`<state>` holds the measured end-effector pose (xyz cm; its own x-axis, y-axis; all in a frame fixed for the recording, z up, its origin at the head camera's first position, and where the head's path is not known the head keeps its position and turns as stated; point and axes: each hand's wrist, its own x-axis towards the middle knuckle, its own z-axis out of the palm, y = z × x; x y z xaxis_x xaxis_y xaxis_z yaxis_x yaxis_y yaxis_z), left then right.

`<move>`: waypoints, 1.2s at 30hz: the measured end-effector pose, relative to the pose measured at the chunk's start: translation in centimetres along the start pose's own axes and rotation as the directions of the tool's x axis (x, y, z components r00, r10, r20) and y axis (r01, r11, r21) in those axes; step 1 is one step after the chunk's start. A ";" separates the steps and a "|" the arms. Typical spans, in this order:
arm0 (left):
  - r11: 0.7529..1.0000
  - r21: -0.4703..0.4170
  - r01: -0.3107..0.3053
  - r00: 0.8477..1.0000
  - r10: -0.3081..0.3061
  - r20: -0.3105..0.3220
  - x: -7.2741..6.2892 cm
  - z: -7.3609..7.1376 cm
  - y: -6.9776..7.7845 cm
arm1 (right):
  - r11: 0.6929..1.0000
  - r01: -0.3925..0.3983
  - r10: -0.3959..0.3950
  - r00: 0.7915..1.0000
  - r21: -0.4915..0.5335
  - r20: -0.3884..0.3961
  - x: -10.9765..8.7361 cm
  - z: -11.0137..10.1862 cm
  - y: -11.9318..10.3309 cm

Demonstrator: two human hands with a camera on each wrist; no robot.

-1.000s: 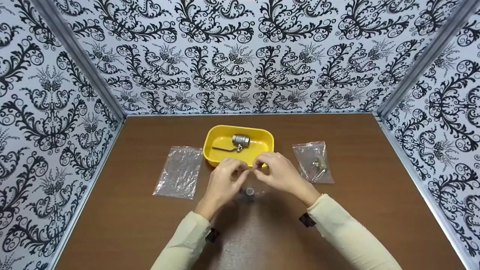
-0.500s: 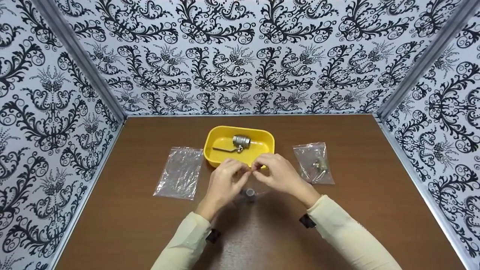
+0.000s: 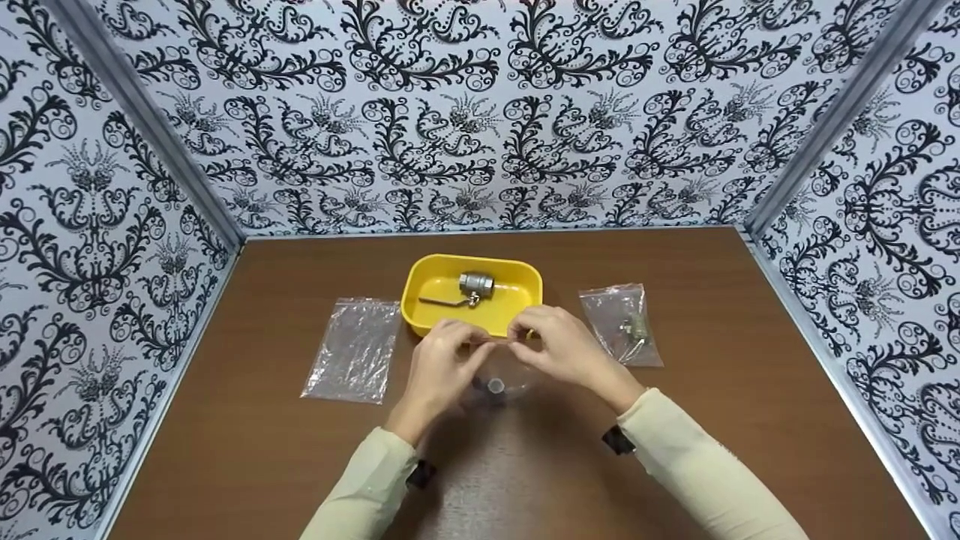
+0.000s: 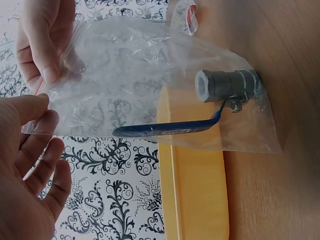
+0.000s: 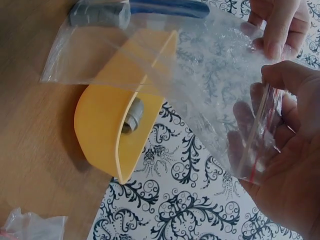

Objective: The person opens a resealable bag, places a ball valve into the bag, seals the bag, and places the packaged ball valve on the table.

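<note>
My left hand [image 3: 439, 367] and right hand [image 3: 561, 349] pinch the top edge of a clear zip bag [image 4: 100, 70] between thumbs and fingers, close beside each other. The bag's red seal line shows at the right hand in the right wrist view. Inside lies a grey metal ball valve [image 4: 227, 86] with a blue lever handle [image 4: 165, 128], low in the bag near the tabletop. Just beyond the hands stands a yellow tray [image 3: 514, 300] holding another ball valve [image 3: 477, 283] with a bare metal lever.
Flat on the brown table [image 3: 262, 300], left of the tray, lies a clear zip bag [image 3: 352, 349]. To the right is another zip bag [image 3: 607, 307] with small brass-coloured fittings [image 3: 636, 328] inside. Patterned walls [image 3: 480, 135] enclose the back and sides.
The right fingertips have slid slightly rightward along the bag's top edge, widening the gap from the left ones. The head view has shifted a little; the trays and other bags stay put.
</note>
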<state>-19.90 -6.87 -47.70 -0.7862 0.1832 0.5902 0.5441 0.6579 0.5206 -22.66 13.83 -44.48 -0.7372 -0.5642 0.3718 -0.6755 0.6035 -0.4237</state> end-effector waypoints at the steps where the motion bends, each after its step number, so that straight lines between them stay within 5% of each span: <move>1: 1.000 -0.003 0.002 1.000 -0.002 0.002 0.0 0.0 0.0 | 1.000 0.008 -0.008 1.000 -0.001 0.001 0.0 0.0 0.0; 17: 0.999 -0.031 -0.006 1.000 0.005 -0.020 0.0 0.1 -0.2 | 0.998 -0.059 0.059 0.998 0.001 0.002 -0.3 -0.1 0.5; 28: 1.000 -0.024 -0.017 0.999 0.016 -0.042 -0.2 -0.1 -0.5 | 1.000 -0.001 0.000 0.999 -0.022 -0.036 -0.4 -0.1 0.6; 36: 0.999 -0.038 -0.021 0.998 0.018 -0.061 -0.3 -0.1 -0.4 | 0.999 -0.036 0.036 0.998 0.002 -0.042 -0.7 -0.3 0.9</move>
<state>-19.90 -7.29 -48.02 -0.7568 0.1507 0.6360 0.5712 0.6255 0.5315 -22.74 14.92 -44.92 -0.7611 -0.5178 0.3907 -0.6484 0.6226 -0.4381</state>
